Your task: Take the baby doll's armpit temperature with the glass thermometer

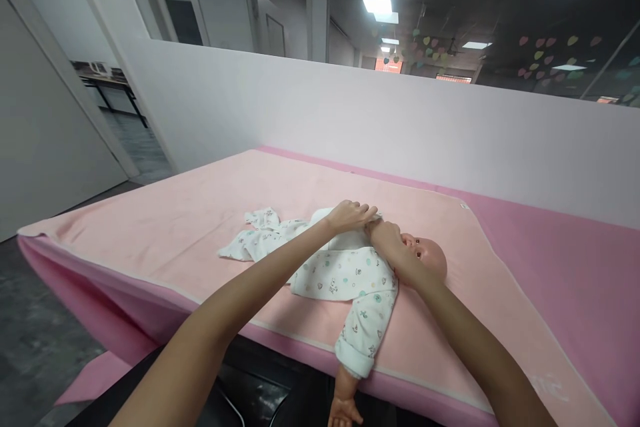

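White half-height wall [350, 107] runs behind everything, glazing above it. In front: worktop [545, 260], pink cover showing on the right and along the near edge. Peach mat [185, 213] over most of it. Baby doll [434, 259] lies on the mat, near the front edge, head right, eyes up. Garment [325, 275], white with small prints, is on its body; trailing end spread flat to the left, plain white patch across the chest. Near sleeve [367, 323] is on the doll's arm, cuff folded back, arm hanging past the near edge. Left hand [351, 216] and right hand [385, 239] are together at the collar, just beside the doll's face; fingertips hidden, can't tell if they're pinching fabric. Doll's hand [344, 410] sits palm up below the edge.
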Demonstrator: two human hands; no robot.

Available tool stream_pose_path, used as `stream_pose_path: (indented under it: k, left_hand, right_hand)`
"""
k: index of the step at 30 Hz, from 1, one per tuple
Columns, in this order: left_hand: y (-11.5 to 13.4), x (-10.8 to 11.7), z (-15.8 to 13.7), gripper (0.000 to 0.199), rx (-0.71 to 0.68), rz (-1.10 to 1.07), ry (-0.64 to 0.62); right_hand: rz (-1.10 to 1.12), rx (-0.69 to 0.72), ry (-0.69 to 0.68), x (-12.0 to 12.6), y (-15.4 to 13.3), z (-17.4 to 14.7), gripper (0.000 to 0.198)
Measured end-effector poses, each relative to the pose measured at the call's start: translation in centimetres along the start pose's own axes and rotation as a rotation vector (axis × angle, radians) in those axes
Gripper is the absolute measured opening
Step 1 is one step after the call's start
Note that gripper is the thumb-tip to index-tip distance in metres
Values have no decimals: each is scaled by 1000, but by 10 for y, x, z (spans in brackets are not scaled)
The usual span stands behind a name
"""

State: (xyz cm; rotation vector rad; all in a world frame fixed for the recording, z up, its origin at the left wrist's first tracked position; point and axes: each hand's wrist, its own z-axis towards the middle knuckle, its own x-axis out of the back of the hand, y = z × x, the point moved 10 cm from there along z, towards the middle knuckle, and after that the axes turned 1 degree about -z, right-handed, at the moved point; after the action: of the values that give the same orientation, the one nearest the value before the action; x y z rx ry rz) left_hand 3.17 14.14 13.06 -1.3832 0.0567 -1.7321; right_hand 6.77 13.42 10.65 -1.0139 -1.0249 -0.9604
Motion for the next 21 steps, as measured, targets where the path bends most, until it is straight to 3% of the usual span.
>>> stream_pose_path:
  k: [3,8,12,21]
  left_hand:
    - [-5,4,0,21,50,-14,3]
    - [12,15,3,25,-28,-40,28]
    - [17,21,-11,24,-31,-28,75]
    - [-12,24,-72,22,74,49,16]
  right_hand:
    - [-79,-24,17,16,8,-4,24]
    - [-288,-19,170,46,12,-2,23]
    - [-342,94,75,33,10,-4,22]
    - [-322,303,62,15,2,-32,24]
